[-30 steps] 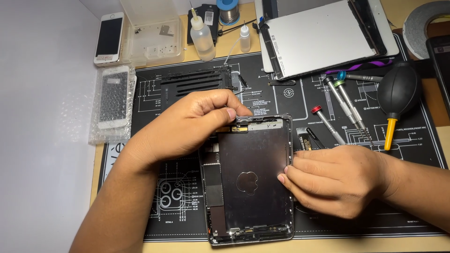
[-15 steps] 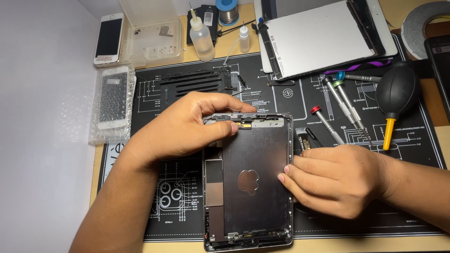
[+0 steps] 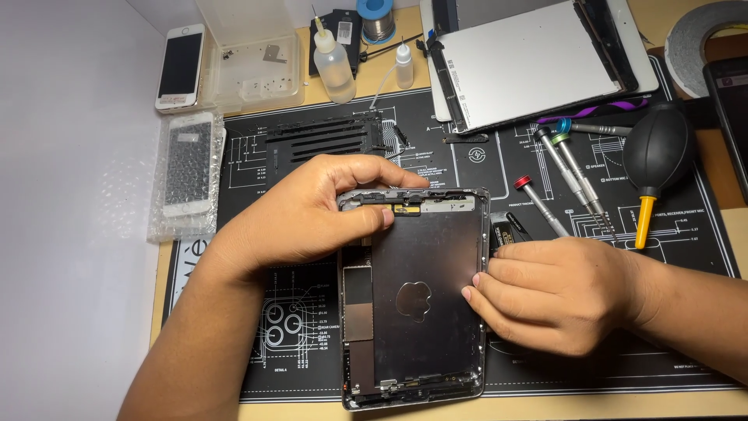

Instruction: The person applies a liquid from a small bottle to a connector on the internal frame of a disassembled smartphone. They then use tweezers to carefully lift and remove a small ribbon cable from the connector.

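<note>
Black repair mat (image 3: 327,327) on a cluttered wooden bench; the opened tablet shell (image 3: 425,312) has slid a touch lower on it since a second ago; left hand (image 3: 312,210) still pinches its top edge, right hand (image 3: 553,292) presses fingertips flat on the right rim, so it's just being repositioned.

Left hand (image 3: 312,206) grips top-left corner of opened tablet housing (image 3: 417,300), thumb pressed on its top edge; right hand (image 3: 557,292) rests against housing's right edge, fingertips on the dark inner plate. Housing lies on black repair mat (image 3: 257,312); screwdrivers (image 3: 565,179), black dust blower (image 3: 654,156), detached white screen panel (image 3: 538,58) behind.
</note>
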